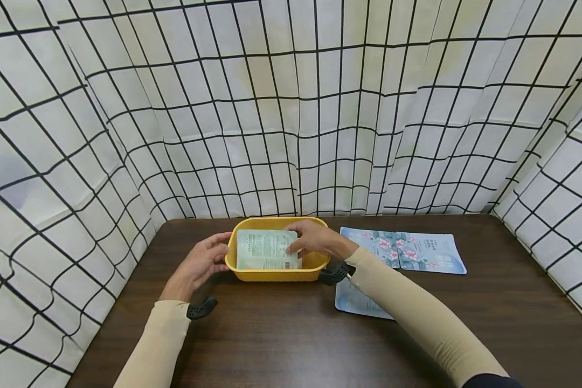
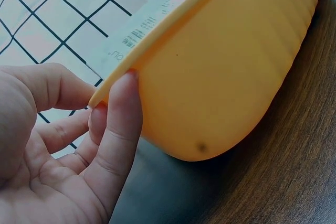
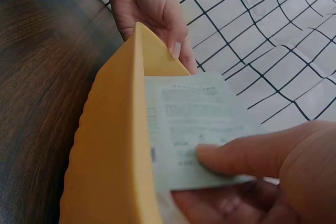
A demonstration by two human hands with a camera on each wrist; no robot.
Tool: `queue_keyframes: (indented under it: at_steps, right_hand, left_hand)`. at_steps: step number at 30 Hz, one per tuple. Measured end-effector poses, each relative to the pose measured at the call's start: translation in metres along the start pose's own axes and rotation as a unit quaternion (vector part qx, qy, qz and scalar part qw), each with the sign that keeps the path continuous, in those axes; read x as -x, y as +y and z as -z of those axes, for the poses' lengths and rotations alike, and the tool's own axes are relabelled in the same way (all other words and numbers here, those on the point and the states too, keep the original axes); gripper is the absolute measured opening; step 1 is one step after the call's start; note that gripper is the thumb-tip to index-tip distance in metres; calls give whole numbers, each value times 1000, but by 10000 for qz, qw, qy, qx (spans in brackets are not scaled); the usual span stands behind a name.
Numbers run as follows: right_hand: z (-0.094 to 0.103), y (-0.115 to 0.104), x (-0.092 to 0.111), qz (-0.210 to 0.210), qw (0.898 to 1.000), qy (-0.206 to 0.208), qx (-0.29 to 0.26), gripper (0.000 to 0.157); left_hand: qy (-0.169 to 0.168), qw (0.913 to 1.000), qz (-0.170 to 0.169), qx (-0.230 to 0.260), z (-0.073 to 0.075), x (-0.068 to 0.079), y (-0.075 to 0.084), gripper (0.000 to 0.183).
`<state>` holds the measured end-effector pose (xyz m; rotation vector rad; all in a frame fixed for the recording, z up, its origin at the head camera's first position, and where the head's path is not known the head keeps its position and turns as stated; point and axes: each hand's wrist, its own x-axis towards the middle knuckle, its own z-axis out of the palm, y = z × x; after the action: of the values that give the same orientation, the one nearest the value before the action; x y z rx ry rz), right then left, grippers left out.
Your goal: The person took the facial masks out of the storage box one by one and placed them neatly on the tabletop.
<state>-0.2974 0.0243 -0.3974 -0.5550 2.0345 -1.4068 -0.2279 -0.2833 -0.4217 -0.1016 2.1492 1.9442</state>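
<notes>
A yellow plastic basket [image 1: 276,276] stands near the back of the table. Inside it lies a pale green printed packet [image 1: 267,250], with another packet's edge showing beneath it in the right wrist view. My right hand [image 1: 312,238] pinches the top packet [image 3: 184,129] by its right end, thumb on the printed face and fingers underneath. At the basket's left end my left hand [image 1: 205,260] grips the rim; in the left wrist view its thumb and fingers [image 2: 123,124] hold the yellow rim from both sides.
Blue flowered packets [image 1: 429,253] lie flat on the dark wooden table [image 1: 271,339] right of the basket. A further light blue packet [image 1: 356,299] lies partly under my right forearm. White grid-patterned curtains [image 1: 281,118] hang behind and at both sides.
</notes>
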Motion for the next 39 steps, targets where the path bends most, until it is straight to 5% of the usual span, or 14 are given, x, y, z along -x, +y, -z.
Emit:
queue_keyframes:
  at_steps: [9,39]
  right_hand:
    - [4,-2,1,598,9975,172,-332,41]
    - [27,-2,28,980,9866,755,-1064,43]
  left_hand:
    - [5,10000,6,0,0,-1,-1,58]
    - [7,10000,-29,-75,0,-2,-2,55]
